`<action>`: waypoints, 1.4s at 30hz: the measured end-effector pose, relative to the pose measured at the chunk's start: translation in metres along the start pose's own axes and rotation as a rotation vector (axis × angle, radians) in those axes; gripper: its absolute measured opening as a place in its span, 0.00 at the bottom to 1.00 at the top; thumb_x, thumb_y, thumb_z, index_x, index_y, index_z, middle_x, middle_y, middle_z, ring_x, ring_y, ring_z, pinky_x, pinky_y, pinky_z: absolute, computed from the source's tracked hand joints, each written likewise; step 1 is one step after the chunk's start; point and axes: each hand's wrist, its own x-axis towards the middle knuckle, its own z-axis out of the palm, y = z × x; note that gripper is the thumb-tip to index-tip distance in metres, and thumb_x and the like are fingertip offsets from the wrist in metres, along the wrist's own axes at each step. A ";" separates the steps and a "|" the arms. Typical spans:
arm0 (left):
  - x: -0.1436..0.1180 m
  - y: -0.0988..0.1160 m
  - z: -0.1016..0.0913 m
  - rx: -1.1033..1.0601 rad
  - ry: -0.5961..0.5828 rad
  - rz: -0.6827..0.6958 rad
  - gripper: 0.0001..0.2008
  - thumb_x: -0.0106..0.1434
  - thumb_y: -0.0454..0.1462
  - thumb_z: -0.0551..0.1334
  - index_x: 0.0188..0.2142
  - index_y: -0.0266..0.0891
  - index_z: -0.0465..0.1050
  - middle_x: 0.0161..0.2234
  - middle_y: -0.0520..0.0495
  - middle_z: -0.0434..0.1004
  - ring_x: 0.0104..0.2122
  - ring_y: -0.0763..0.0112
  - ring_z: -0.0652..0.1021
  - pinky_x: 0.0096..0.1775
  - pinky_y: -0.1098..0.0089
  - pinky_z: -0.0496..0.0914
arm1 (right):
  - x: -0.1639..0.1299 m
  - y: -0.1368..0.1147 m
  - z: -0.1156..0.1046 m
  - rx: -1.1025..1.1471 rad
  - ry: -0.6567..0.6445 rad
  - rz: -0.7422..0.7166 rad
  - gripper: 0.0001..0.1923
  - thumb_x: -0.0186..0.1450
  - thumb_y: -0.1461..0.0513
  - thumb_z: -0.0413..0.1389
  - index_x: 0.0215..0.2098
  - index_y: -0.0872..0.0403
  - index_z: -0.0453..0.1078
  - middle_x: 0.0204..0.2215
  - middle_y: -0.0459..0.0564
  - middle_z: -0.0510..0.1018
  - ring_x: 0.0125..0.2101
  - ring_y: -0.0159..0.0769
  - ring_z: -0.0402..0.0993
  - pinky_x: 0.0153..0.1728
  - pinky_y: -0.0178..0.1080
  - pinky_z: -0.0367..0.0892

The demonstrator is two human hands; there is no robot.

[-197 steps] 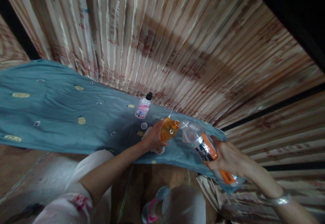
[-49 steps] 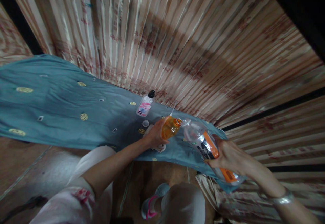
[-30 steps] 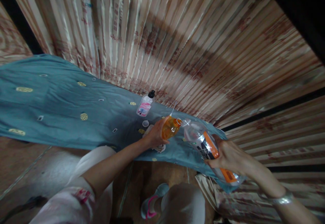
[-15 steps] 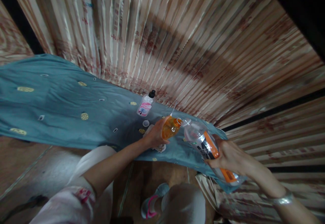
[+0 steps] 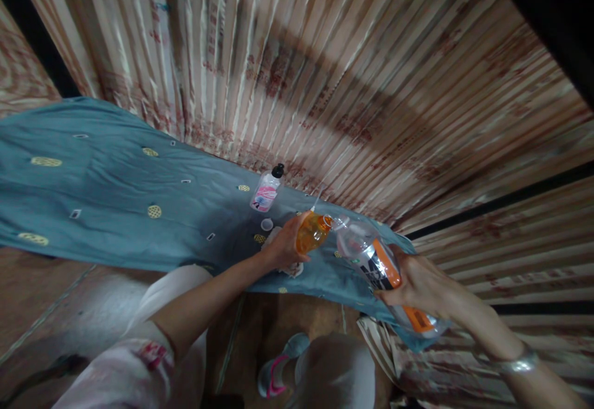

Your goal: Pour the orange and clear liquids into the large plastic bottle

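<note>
My left hand [image 5: 281, 251] grips a small bottle of orange liquid [image 5: 312, 232], held tilted over the blue cloth [image 5: 116, 198]. My right hand [image 5: 417, 285] holds a large clear bottle [image 5: 374, 260] with an orange and black label, tipped on its side so that its mouth meets the mouth of the small bottle. A thin straw-like tube rises from the small bottle's neck. Under my left hand lies something white, mostly hidden.
A clear bottle with a pink label and black cap [image 5: 265, 190] stands on the cloth near the curtain [image 5: 325, 75]. A small white cap [image 5: 266, 224] lies beside it. Below are my knees, a shoe [image 5: 278, 378] and brown floor.
Almost nothing differs; both bottles stay mouth to mouth and my hands hold the same pose, with only a slight shift of the view.
</note>
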 end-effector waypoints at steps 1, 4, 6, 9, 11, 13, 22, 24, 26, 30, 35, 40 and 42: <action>0.000 0.000 0.000 0.006 -0.001 -0.002 0.67 0.48 0.35 0.90 0.86 0.40 0.70 0.85 0.26 0.79 0.85 0.25 0.78 0.88 0.30 0.72 | 0.000 0.000 0.000 -0.001 0.000 0.003 0.25 0.57 0.46 0.73 0.41 0.42 0.66 0.26 0.42 0.77 0.31 0.46 0.79 0.37 0.43 0.66; 0.000 0.000 -0.001 0.013 -0.012 -0.009 0.67 0.49 0.36 0.90 0.87 0.39 0.69 0.85 0.26 0.78 0.86 0.24 0.77 0.89 0.30 0.70 | 0.000 0.001 0.000 -0.002 0.011 0.002 0.24 0.58 0.47 0.74 0.41 0.42 0.68 0.25 0.41 0.77 0.30 0.45 0.78 0.36 0.43 0.66; 0.001 -0.001 0.000 0.006 -0.019 -0.017 0.68 0.49 0.36 0.89 0.87 0.39 0.68 0.86 0.25 0.78 0.86 0.23 0.77 0.90 0.28 0.68 | 0.000 0.001 0.001 -0.002 0.016 -0.005 0.22 0.58 0.48 0.75 0.41 0.43 0.70 0.24 0.40 0.76 0.29 0.45 0.77 0.35 0.43 0.64; 0.001 -0.001 0.000 -0.006 -0.016 -0.019 0.68 0.47 0.36 0.88 0.87 0.41 0.69 0.86 0.27 0.78 0.86 0.23 0.77 0.90 0.30 0.67 | -0.001 0.001 0.001 0.002 0.017 -0.006 0.21 0.58 0.49 0.75 0.41 0.44 0.73 0.23 0.39 0.74 0.27 0.44 0.76 0.34 0.43 0.61; 0.001 -0.001 0.001 -0.008 -0.007 -0.017 0.67 0.47 0.36 0.87 0.86 0.43 0.70 0.86 0.30 0.78 0.86 0.23 0.76 0.90 0.33 0.69 | -0.001 0.000 0.001 0.004 0.018 -0.009 0.21 0.58 0.50 0.75 0.40 0.44 0.72 0.22 0.39 0.73 0.27 0.44 0.75 0.34 0.43 0.61; 0.000 -0.001 0.001 -0.004 -0.002 -0.014 0.66 0.47 0.37 0.87 0.86 0.45 0.71 0.85 0.31 0.80 0.86 0.24 0.77 0.89 0.34 0.71 | -0.002 0.000 0.000 0.009 0.016 -0.018 0.20 0.59 0.50 0.75 0.39 0.43 0.70 0.23 0.40 0.75 0.27 0.44 0.75 0.34 0.43 0.61; 0.002 -0.002 0.002 -0.004 0.000 -0.003 0.68 0.47 0.34 0.89 0.86 0.42 0.71 0.85 0.27 0.79 0.85 0.23 0.78 0.89 0.27 0.69 | 0.000 0.001 0.001 -0.006 0.014 0.001 0.23 0.58 0.49 0.75 0.42 0.43 0.69 0.25 0.43 0.79 0.31 0.48 0.81 0.36 0.44 0.64; 0.002 -0.003 0.002 0.000 0.003 -0.009 0.69 0.47 0.34 0.90 0.86 0.40 0.70 0.85 0.25 0.78 0.86 0.24 0.77 0.90 0.28 0.69 | -0.001 0.000 0.001 -0.005 0.007 0.011 0.24 0.58 0.48 0.75 0.42 0.43 0.68 0.26 0.43 0.80 0.32 0.49 0.82 0.36 0.44 0.65; 0.001 -0.003 0.002 0.002 0.000 -0.010 0.69 0.47 0.35 0.90 0.87 0.39 0.70 0.85 0.25 0.78 0.86 0.25 0.77 0.89 0.29 0.69 | -0.001 0.000 0.000 -0.001 -0.003 0.013 0.24 0.59 0.48 0.74 0.43 0.43 0.68 0.27 0.44 0.81 0.32 0.48 0.82 0.37 0.44 0.66; -0.001 -0.004 0.002 0.007 0.000 0.019 0.68 0.49 0.35 0.90 0.87 0.39 0.70 0.85 0.26 0.78 0.86 0.24 0.77 0.88 0.31 0.71 | -0.001 0.001 0.000 -0.007 -0.013 0.001 0.23 0.60 0.48 0.73 0.42 0.43 0.68 0.26 0.43 0.79 0.31 0.47 0.80 0.36 0.44 0.64; 0.002 -0.005 0.003 -0.009 -0.022 -0.013 0.71 0.49 0.35 0.90 0.89 0.39 0.67 0.87 0.26 0.76 0.87 0.24 0.75 0.91 0.34 0.68 | 0.001 0.002 0.002 0.000 -0.013 0.013 0.25 0.58 0.47 0.72 0.42 0.43 0.65 0.29 0.45 0.81 0.32 0.46 0.80 0.37 0.44 0.66; 0.003 -0.006 0.002 -0.029 -0.060 -0.046 0.73 0.49 0.38 0.92 0.91 0.35 0.65 0.90 0.24 0.72 0.89 0.23 0.71 0.93 0.37 0.63 | 0.001 0.005 0.002 0.008 -0.010 0.003 0.25 0.58 0.46 0.73 0.42 0.42 0.65 0.29 0.45 0.81 0.33 0.47 0.82 0.37 0.44 0.66; 0.002 -0.007 0.001 -0.035 -0.059 -0.034 0.72 0.51 0.39 0.91 0.91 0.35 0.64 0.90 0.24 0.71 0.89 0.22 0.71 0.93 0.36 0.63 | 0.001 0.006 0.003 0.000 0.003 0.008 0.26 0.58 0.46 0.74 0.42 0.42 0.65 0.29 0.45 0.82 0.34 0.48 0.82 0.38 0.44 0.68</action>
